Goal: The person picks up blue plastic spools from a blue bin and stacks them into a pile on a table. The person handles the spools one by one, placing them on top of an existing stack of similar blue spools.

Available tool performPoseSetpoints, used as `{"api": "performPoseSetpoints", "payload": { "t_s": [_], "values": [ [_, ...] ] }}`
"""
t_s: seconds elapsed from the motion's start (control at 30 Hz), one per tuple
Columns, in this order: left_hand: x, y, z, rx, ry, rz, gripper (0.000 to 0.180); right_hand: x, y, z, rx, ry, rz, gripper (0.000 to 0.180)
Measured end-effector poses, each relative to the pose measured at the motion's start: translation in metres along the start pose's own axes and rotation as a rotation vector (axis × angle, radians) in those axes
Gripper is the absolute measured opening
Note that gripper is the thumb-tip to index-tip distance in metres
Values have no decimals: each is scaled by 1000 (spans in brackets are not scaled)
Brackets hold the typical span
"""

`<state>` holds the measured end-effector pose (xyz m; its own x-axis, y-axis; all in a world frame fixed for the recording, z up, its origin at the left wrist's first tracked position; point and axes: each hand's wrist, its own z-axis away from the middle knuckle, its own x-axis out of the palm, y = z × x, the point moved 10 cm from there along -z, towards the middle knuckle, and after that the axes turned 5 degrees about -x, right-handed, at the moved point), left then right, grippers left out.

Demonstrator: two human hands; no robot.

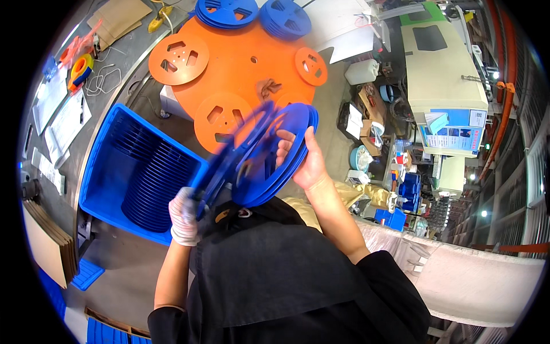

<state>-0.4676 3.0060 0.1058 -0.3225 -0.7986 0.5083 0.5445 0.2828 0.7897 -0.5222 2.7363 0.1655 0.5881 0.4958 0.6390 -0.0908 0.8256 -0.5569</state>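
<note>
My right hand [309,163], bare, grips several blue reel discs [260,192] by their right edge, with its fingers reaching in through an opening. In my left hand [184,218], which wears a white glove, is another blue reel disc [215,175], tilted and smeared by motion. The two lots of discs are held close together in front of my chest, and part of one hides the other. Just left of them stands a blue bin [91,192] with a row of blue discs [152,198] packed on edge.
Ahead is a round orange table [240,74] bearing orange reel discs [179,59] and blue disc stacks [226,14]. A grey workbench [114,60] with papers and tape runs along the left. Cardboard sheets [48,246] lean at lower left. A beige machine [444,74] stands to the right.
</note>
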Motion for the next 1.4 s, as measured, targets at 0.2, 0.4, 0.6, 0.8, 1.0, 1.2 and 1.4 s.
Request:
{"api": "performPoseSetpoints", "payload": {
  "t_s": [0.2, 0.4, 0.6, 0.8, 1.0, 1.2, 1.4],
  "values": [
    [-69, -49, -15, -257, 371, 710, 62, -36, 14, 13, 6, 162, 85, 56],
    [-93, -69, -21, -138, 181, 1035, 53, -50, 19, 33, -57, 313, 150, 58],
    [-112, -78, -10, -76, 179, 1112, 31, -41, 23, 30, -69, 288, 157, 55],
    [-118, -72, -11, -18, 140, 1168, 32, -38, 26, 25, -51, 258, 178, 54],
    [-140, -89, 5, -96, 423, 1203, 47, -32, 36, 18, -28, 269, 237, 53],
    [-163, -102, 21, -76, 544, 1209, 57, -18, 45, 11, -1, 252, 308, 53],
    [-189, -106, 40, -9, 586, 1198, 43, -12, 50, 3, 33, 231, 333, 53]
  ]
}}
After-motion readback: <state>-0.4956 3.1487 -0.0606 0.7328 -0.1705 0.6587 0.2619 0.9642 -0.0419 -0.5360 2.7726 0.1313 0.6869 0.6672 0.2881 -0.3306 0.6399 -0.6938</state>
